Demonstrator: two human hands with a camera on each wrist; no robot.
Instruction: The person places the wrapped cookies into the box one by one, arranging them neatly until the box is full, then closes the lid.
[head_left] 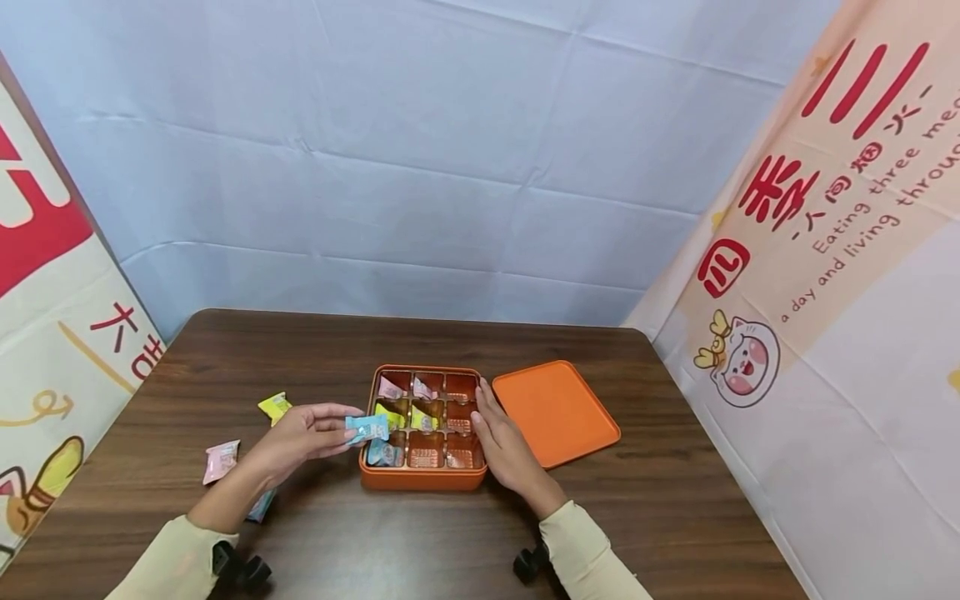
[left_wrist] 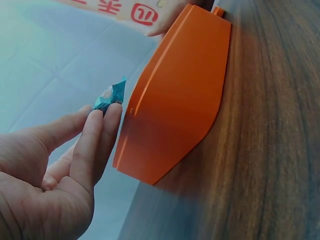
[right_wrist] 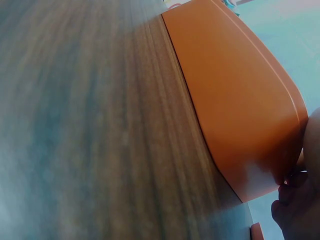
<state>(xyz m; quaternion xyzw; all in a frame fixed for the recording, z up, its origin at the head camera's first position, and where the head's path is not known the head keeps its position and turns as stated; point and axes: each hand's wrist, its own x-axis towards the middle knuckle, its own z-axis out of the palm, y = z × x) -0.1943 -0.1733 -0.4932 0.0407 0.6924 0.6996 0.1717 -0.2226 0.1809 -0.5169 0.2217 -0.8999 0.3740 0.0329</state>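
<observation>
Between thumb and fingertips, my left hand pinches a blue wrapped candy over the left edge of an orange box. The left wrist view shows this candy beside the box's rim. A divided tray inside the box holds two pink candies in the back row, two yellow ones in the middle row and a blue one at front left. The right column's compartments hold no candy. With fingers extended, my right hand rests along the box's right side.
An orange lid lies flat on the brown table, right of the box. To the left are loose yellow and pink candies. Another blue candy is partly hidden by my left forearm.
</observation>
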